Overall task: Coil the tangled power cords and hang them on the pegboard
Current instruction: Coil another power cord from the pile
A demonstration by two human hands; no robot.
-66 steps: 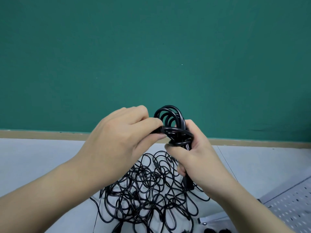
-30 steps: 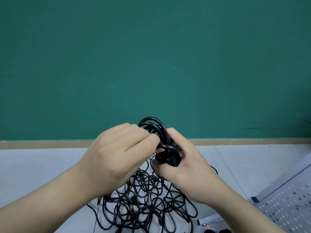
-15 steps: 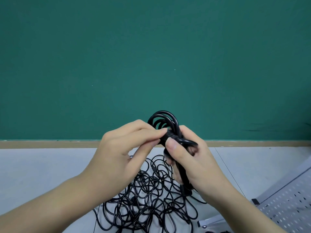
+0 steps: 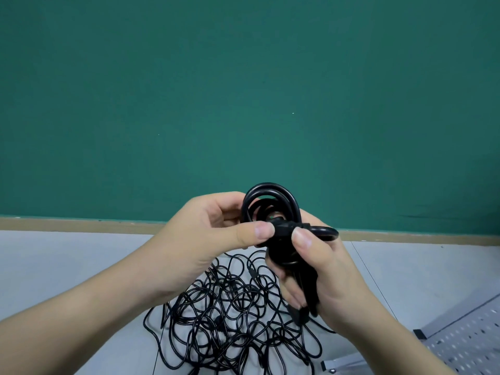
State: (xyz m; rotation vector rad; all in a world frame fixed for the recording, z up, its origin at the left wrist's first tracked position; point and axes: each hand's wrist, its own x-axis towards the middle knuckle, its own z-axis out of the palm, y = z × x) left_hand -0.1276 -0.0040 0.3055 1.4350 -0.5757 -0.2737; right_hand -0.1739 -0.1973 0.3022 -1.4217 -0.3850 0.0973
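Both hands were raised together over the tangled cords (image 4: 232, 323). Left hand (image 4: 205, 239) pinched the coiled cord (image 4: 270, 209) at its wrap; right hand (image 4: 322, 269) gripped the bundle, thumb up.

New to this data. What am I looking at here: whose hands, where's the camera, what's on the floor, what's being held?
No machine here: a person works with bare hands. The single picture comes from a wide-angle camera worn on the head, looking forward and down, so the arms enter from the bottom edge.

The left hand and right hand together hold a coiled black power cord in the air; both thumbs press on the wrap around its middle, and the right hand's fingers curl round the lower part of the bundle.

Below them, on the grey surface, lies a tangled pile of black cords, not yet sorted. A white perforated pegboard shows at bottom right. Behind is a green wall.
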